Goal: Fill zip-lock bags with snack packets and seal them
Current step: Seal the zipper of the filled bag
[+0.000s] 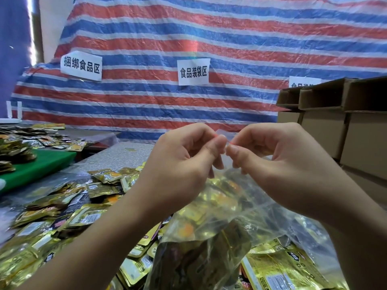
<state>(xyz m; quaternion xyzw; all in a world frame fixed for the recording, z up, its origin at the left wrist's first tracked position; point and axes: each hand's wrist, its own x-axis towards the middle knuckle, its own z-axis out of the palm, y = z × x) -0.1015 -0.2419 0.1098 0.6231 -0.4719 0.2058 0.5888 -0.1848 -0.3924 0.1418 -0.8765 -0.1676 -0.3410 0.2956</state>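
A clear zip-lock bag (211,233) hangs in front of me, filled with gold snack packets. Its red zip strip (227,141) runs along the top edge. My left hand (180,162) pinches the strip between thumb and fingers. My right hand (278,158) pinches the same strip right beside it, thumb tips almost touching. Loose gold snack packets (62,210) lie heaped on the table below and to the left.
A green board (39,164) with more packets sits at the left. Stacked cardboard boxes (343,126) stand at the right. A red, white and blue striped tarp (188,38) with paper signs hangs behind the grey table (123,153).
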